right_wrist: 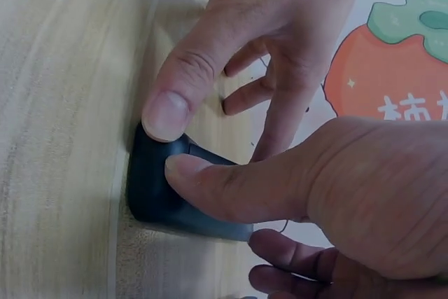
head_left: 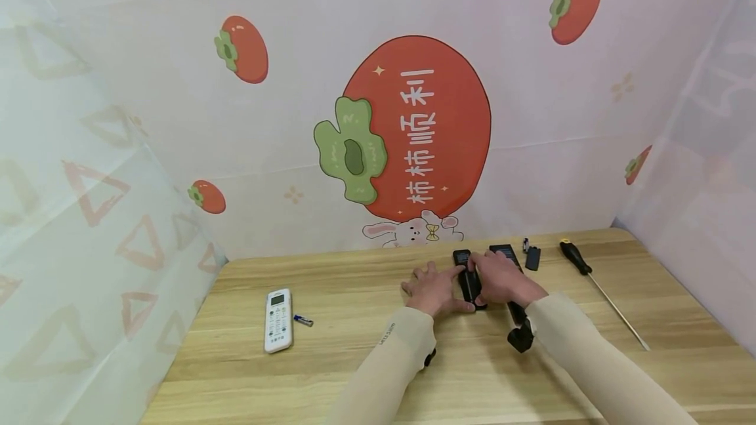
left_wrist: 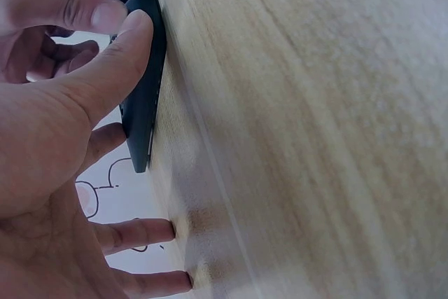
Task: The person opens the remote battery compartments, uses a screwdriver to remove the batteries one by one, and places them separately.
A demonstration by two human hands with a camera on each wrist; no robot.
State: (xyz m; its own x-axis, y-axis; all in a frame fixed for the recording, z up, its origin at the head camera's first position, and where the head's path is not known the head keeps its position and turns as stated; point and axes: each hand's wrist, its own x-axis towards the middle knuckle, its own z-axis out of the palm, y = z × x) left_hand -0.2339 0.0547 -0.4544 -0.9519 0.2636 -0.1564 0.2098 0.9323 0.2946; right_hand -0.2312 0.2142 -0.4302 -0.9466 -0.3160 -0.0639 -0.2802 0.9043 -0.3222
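Observation:
A black remote [head_left: 470,285] lies on the wooden table [head_left: 354,372] with both hands on it. My left hand [head_left: 433,291] lies flat beside it, fingers spread on the wood, its thumb [left_wrist: 115,61] pressing the remote's near end [left_wrist: 145,113]. My right hand [head_left: 502,277] grips the remote from the other side. In the right wrist view its thumb [right_wrist: 231,187] lies along the remote's dark back [right_wrist: 157,197] and its fingers curl underneath. The two thumb tips meet on the same end of the remote.
A second black remote [head_left: 505,252], a black battery cover [head_left: 533,258] and a small battery [head_left: 525,244] lie behind the hands. To the right is a screwdriver [head_left: 575,258] with a long shaft. At the left are a white remote [head_left: 278,320] and a loose battery [head_left: 303,321].

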